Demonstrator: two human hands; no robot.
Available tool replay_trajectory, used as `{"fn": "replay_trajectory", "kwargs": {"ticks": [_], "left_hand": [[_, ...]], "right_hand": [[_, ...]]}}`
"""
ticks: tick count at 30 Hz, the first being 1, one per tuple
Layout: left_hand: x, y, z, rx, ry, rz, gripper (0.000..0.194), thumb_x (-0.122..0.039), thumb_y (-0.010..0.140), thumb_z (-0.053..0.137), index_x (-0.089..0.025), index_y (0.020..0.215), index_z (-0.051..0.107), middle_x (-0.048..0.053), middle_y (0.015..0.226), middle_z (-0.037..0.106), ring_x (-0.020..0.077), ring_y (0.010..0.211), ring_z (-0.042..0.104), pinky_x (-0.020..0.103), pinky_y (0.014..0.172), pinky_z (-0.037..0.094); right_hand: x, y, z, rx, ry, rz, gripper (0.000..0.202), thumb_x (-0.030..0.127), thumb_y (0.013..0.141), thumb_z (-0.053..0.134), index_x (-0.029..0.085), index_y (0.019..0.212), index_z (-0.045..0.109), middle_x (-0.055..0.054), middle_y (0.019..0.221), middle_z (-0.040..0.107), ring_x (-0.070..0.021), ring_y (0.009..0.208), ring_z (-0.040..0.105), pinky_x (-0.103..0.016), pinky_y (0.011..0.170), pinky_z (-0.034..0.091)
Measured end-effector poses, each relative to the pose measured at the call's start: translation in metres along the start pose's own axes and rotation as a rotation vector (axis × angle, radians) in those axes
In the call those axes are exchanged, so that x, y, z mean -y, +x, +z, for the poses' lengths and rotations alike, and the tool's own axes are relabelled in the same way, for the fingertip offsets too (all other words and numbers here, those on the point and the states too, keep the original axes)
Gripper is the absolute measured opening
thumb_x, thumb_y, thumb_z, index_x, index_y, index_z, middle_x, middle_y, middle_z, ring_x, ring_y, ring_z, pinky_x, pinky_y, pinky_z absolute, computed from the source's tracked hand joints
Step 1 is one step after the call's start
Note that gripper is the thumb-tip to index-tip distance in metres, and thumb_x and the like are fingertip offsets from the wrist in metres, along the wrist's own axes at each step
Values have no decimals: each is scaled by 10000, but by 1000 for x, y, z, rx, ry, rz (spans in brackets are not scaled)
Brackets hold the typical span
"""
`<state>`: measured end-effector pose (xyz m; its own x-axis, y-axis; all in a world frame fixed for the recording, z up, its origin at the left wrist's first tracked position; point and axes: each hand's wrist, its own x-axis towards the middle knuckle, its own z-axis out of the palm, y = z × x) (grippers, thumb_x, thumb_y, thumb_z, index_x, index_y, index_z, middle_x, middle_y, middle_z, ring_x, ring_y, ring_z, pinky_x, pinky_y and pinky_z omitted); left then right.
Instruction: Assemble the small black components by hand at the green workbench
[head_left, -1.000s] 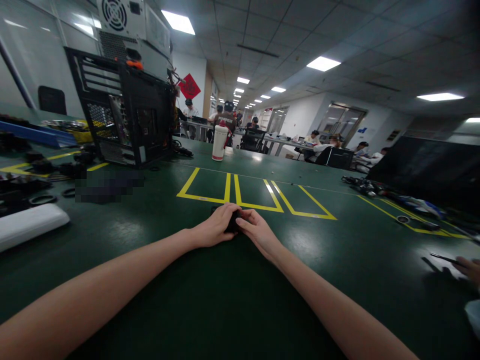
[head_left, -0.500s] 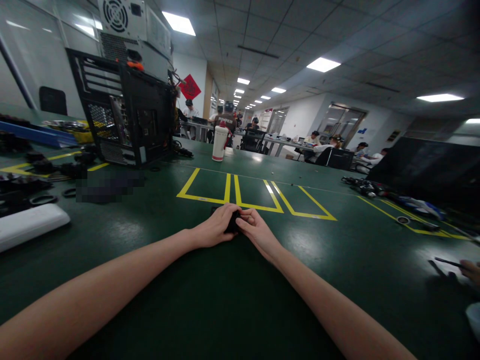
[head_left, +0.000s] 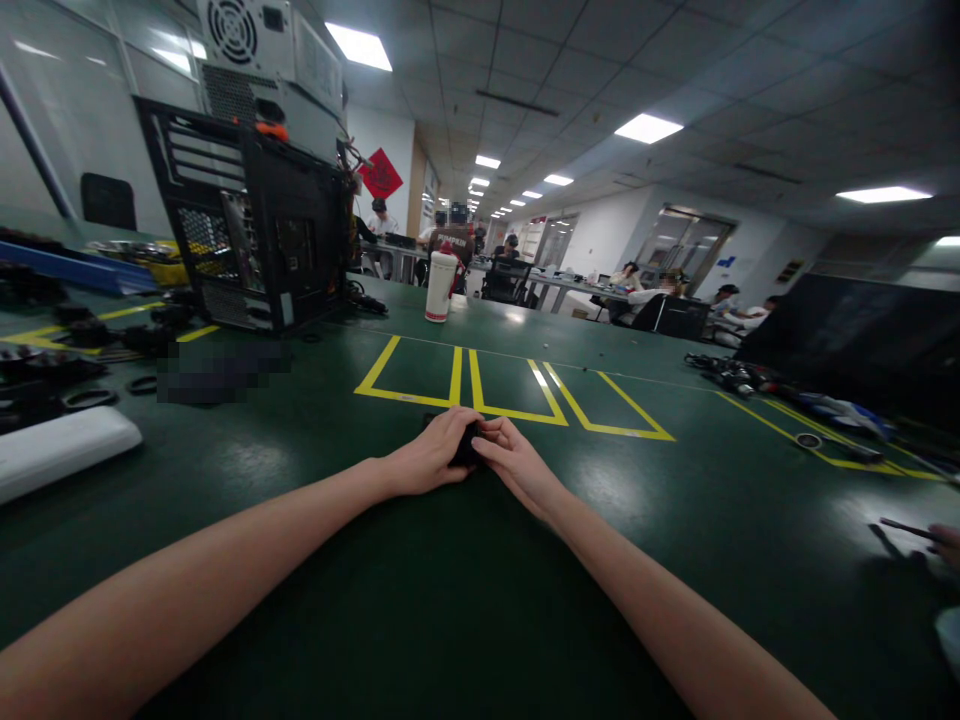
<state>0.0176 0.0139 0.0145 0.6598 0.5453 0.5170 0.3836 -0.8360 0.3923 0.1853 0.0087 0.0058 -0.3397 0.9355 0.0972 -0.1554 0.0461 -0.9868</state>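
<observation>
A small black object rests low over the green table, largely covered by my fingers, and its kind cannot be made out. My left hand is closed around it from the left, fingers bent over its top. From the right, the thumb and fingers of my right hand pinch its edge. Both hands meet just in front of the yellow tape outlines.
A black computer case with a grey power supply above stands back left. Ahead is a white bottle. A white elongated thing lies left. Cables lie right; another person's hand holds a dark thin tool.
My hands and the black object stay practically in place. At the right edge, the other person's hand with the thin tool has shifted slightly rightward.
</observation>
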Motion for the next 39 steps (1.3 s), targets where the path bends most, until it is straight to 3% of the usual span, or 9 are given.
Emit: {"fn": "replay_trajectory", "kwargs": {"ticks": [4,15,24,28,32,39], "left_hand": [[-3,-1,-1,-2,-4,-1,540,-169,705,569,-201,1162,283,88,1129,400,228,1059,412,414,916,352],[-7,-11,-5,27,8,-21,596,-169,709,564,-215,1202,231,98,1170,368,239,1096,380,436,925,341],[0,-11,1,-9,14,-1,590,-144,680,567,-188,1175,250,102,1146,368,231,1082,379,411,933,332],[-2,-10,-1,3,8,-1,567,-154,698,561,-180,1175,255,103,1142,367,222,1084,377,392,938,333],[-4,-10,-2,6,11,-4,575,-150,701,557,-193,1182,245,101,1147,365,227,1094,371,405,941,329],[-4,-11,-3,23,-2,-10,597,-139,696,552,-202,1196,231,100,1160,358,233,1098,371,420,942,326]], "right_hand": [[-1,0,0,-29,-8,3,217,304,676,601,205,854,527,-7,856,544,-148,873,498,-344,822,377],[0,-2,3,-6,20,78,344,256,628,651,193,937,514,-32,928,547,-166,911,512,-361,842,392],[3,-13,10,83,-48,-98,318,174,592,675,226,831,471,21,888,511,-133,887,508,-324,839,383],[1,-13,11,13,-92,-80,223,264,664,618,220,839,488,7,886,521,-135,881,496,-322,815,383],[-2,-10,8,-58,-104,-17,302,302,661,617,209,925,503,-20,938,531,-161,924,491,-361,849,364],[1,-10,8,72,-24,-33,343,190,598,667,221,892,493,1,936,530,-157,936,498,-347,863,380]]}}
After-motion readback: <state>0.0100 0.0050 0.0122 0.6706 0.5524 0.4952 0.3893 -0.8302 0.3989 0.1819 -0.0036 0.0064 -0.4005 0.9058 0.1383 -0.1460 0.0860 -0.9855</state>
